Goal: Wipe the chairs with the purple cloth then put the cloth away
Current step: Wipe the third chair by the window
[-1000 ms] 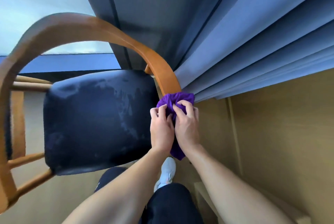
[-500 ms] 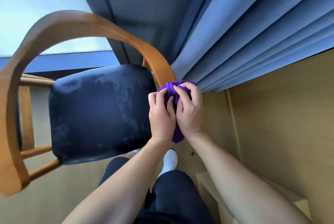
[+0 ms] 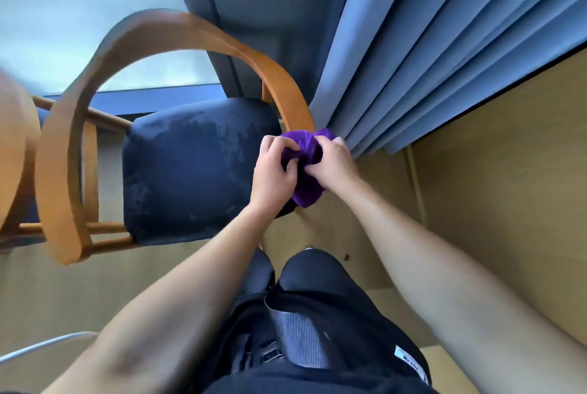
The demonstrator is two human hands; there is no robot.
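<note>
Curved wooden rail (image 3: 178,31) loops round navy seat (image 3: 190,171); room open above seat. Curtain folds (image 3: 428,60) hang just beside rail end; narrow gap there filled by purple cloth (image 3: 306,152), left grip (image 3: 273,173), right grip (image 3: 335,163). Floor strip (image 3: 390,168) between seat and wooden panel (image 3: 508,171) free.

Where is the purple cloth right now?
Head view, centre: the crumpled purple cloth is gripped by the left hand and right hand, just below the curved wooden chair rail, beside the blue curtain.
</note>
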